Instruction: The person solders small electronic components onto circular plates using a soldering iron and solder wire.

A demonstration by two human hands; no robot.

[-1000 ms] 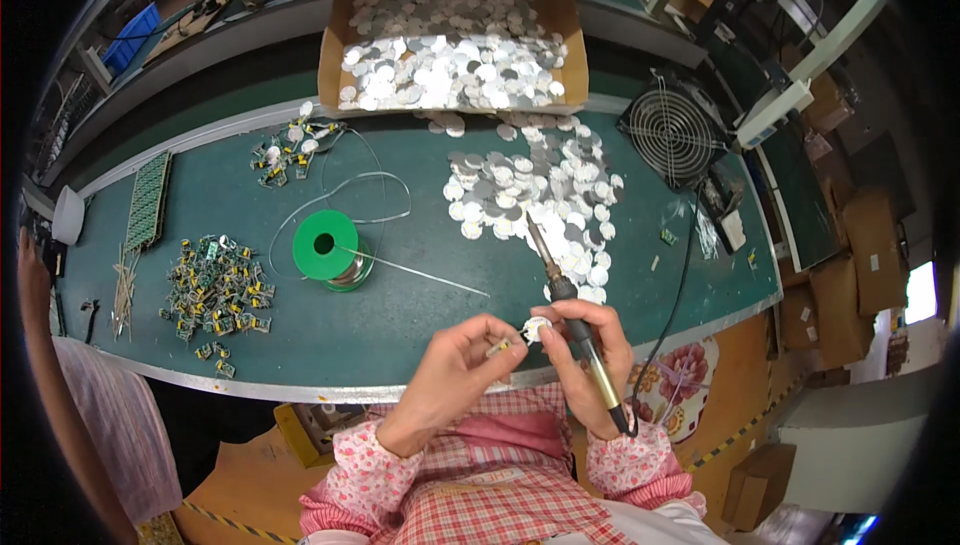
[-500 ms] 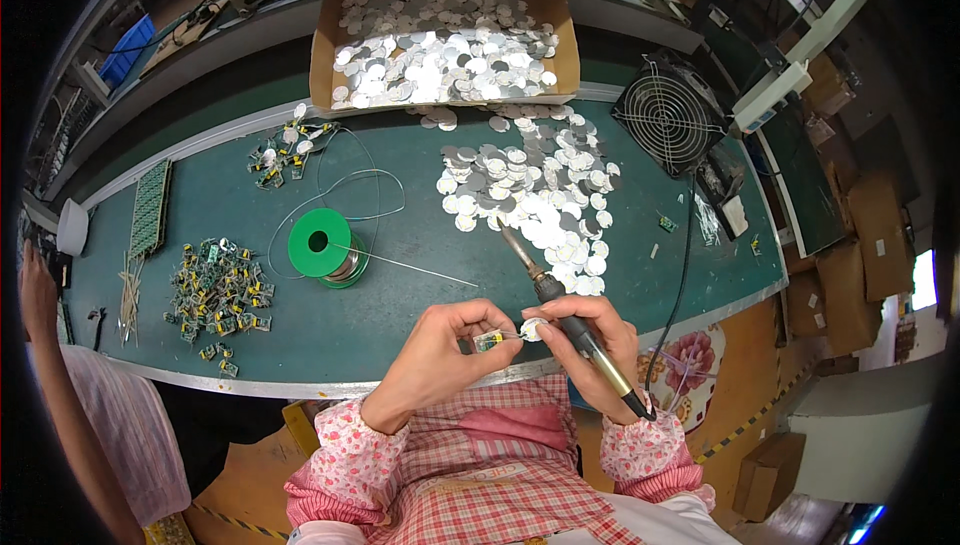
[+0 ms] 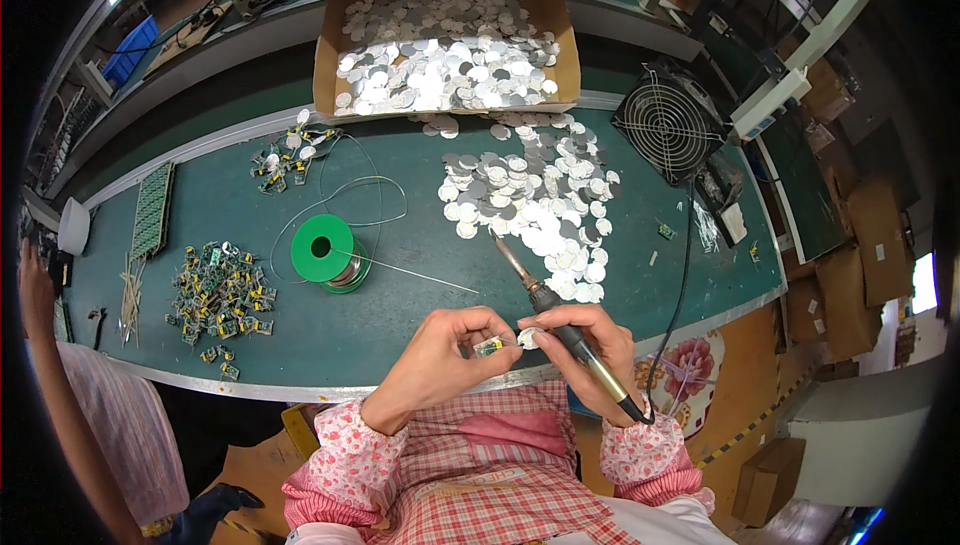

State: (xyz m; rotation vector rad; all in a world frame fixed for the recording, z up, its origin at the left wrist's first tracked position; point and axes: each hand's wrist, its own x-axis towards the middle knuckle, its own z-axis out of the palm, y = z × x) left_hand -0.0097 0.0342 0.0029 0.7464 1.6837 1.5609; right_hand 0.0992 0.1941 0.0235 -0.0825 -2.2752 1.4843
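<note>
Near the front edge of the bench, my left hand [image 3: 432, 357] is closed, pinching a small green circuit board [image 3: 488, 347] with a yellow part on it. My right hand [image 3: 600, 343] grips a soldering iron [image 3: 604, 377], whose tip points up and away to the left, toward the loose discs. Between that hand's thumb and forefinger is also a round white disc [image 3: 529, 339]. The disc is held right beside the board, by the left fingertips; whether they are joined cannot be made out.
A cardboard box [image 3: 325, 75] of discs stands at the back, with a pile of discs [image 3: 550, 215] before it. Left of my hands are a green solder spool [image 3: 318, 257], heaped circuit boards [image 3: 220, 290] and a green panel [image 3: 153, 210]. A black fan [image 3: 668, 123] stands right; a co-worker's arm [image 3: 70, 435] is left.
The soldering iron and the white disc have shifted slightly left, with the disc nearer the left fingertips. Both hands keep their hold. A co-worker's shoe now shows at the lower left.
</note>
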